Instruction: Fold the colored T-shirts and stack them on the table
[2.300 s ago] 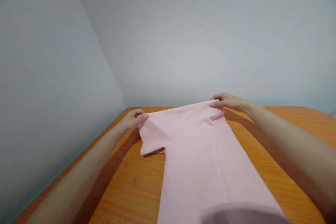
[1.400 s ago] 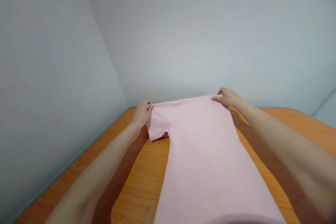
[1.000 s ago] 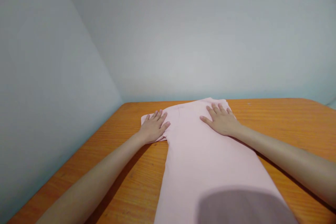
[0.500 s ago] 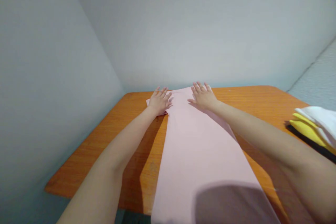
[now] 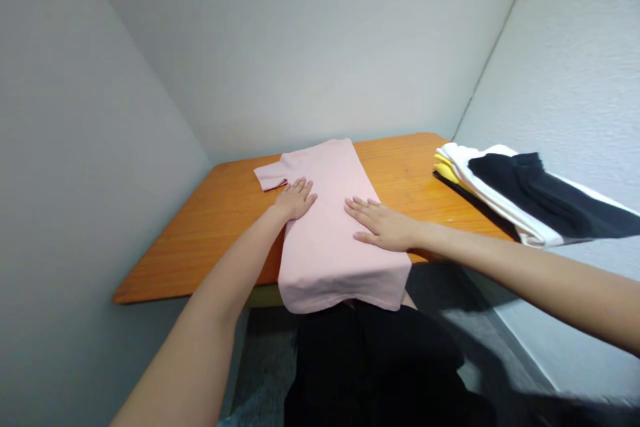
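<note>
Left forearm cut off by bottom edge, right forearm by right edge. Black-and-white garment running off right edge, far end out of frame. Yellow cloth mostly buried under white layer, only a sliver showing; layer count in that pile too small to tell. Table underside and supports hidden. Dark clothing cut off at bottom, folds lost in shadow. Pink T-shirt: second sleeve not visible, possibly folded under, cannot tell.

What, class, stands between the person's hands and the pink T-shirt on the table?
Nothing visible: the left hand and the right hand both rest flat, fingers spread, directly on the pink T-shirt, with no other object between them.
</note>
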### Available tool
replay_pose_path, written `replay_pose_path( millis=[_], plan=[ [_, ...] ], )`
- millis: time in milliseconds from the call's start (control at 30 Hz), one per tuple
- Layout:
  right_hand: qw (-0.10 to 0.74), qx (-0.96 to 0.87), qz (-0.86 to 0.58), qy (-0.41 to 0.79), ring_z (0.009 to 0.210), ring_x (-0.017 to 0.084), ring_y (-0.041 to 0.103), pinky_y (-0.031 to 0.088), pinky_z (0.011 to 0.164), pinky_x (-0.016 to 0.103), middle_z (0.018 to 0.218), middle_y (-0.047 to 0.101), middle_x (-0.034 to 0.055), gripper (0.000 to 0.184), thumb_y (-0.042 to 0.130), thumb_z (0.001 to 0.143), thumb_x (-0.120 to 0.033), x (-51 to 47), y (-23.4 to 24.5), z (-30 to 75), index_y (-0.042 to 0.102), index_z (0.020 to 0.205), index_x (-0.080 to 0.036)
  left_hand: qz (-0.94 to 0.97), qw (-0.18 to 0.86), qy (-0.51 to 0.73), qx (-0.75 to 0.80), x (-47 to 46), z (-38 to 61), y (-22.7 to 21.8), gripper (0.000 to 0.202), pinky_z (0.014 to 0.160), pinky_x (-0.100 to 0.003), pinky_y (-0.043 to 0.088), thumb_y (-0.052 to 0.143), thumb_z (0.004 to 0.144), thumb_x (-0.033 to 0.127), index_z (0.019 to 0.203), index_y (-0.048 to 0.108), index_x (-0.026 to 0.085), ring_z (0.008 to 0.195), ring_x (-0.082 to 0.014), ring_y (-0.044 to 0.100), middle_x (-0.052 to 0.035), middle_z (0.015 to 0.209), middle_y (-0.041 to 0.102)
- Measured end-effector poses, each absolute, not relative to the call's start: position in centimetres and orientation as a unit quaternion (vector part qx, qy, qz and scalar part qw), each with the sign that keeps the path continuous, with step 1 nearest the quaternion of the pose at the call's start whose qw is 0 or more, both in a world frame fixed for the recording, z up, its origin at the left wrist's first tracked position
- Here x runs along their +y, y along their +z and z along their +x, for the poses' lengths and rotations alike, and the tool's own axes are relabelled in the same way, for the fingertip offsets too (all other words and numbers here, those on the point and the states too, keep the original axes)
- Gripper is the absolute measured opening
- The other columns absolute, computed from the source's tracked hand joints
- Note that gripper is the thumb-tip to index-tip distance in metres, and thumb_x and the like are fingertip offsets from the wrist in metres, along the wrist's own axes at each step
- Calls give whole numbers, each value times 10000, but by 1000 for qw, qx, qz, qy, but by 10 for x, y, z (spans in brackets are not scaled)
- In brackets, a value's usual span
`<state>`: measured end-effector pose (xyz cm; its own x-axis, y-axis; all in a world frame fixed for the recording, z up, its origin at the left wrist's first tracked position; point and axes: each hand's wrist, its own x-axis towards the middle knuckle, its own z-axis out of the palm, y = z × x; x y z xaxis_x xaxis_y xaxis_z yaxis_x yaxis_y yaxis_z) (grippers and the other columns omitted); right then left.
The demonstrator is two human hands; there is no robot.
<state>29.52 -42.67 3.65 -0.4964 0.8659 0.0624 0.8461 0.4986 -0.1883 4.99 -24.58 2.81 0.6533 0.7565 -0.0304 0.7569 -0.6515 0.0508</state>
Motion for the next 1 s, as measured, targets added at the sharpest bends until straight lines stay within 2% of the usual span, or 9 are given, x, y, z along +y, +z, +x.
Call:
replay_pose_path(
  millis=[133,267,367,433,467,567,733,867,1000],
  plan=[
    [71,-872,-476,89,1449,235,88,102,1198,445,1577,88,5,691,349,965,-580,-501,49,314,134,1541,-263,895,27,-1,444,-256,46,33,697,1172,-469,94,198,965,547,1498,233,99,1468,-276,108,-171,1578,151],
    [70,-869,-481,92,1435,255,165,98,1192,498,1566,164,-15,675,433,945,-557,-540,55,335,157,1524,-350,896,34,4,443,-267,40,33,735,1165,-412,149,237,957,579,1476,274,60,1465,-283,123,-204,1562,192],
    [67,-876,-474,58,1412,278,245,61,1172,559,1516,324,2,566,410,954,-553,-526,69,337,311,1484,-379,900,47,12,434,-266,38,38,595,1146,-373,215,342,953,558,1397,435,172,1435,-251,248,-123,1515,362],
    [79,-879,-469,16,1409,290,254,52,1162,571,1491,376,28,564,385,953,-577,-497,82,328,380,1464,-337,894,51,36,444,-258,34,44,461,1129,-386,258,380,968,498,1314,517,227,1379,-230,356,-76,1448,469],
    [90,-877,-472,-4,1416,291,236,54,1162,563,1502,357,47,600,366,951,-596,-478,87,320,375,1472,-298,887,50,56,456,-253,30,48,428,1120,-409,278,386,976,471,1296,528,226,1346,-228,399,-75,1422,494],
    [118,-856,-502,-37,1444,274,130,58,1173,506,1554,203,114,763,265,940,-660,-410,94,289,275,1517,-160,848,39,125,514,-232,11,61,422,1069,-483,346,423,979,433,1297,508,168,1260,-248,476,-116,1371,508],
    [83,-844,-529,4,1451,268,2,33,1179,443,1557,57,190,950,144,901,-725,-289,71,235,194,1510,3,776,38,172,606,-196,-35,70,378,978,-462,444,516,948,404,1226,551,150,1138,-239,557,-115,1261,565],
    [57,-843,-533,39,1447,290,-23,-3,1172,457,1554,33,206,1061,185,837,-800,-203,55,206,162,1510,20,748,30,167,641,-167,-67,69,328,968,-440,449,527,946,386,1164,584,148,1108,-224,574,-101,1200,601],
    [20,-828,-556,76,1445,293,-68,-71,1158,478,1561,-28,192,1250,347,686,-901,-145,44,202,75,1526,-17,736,29,147,661,-132,-84,63,308,965,-437,451,533,944,379,1140,596,150,1088,-215,586,-93,1186,614]
  ],
)
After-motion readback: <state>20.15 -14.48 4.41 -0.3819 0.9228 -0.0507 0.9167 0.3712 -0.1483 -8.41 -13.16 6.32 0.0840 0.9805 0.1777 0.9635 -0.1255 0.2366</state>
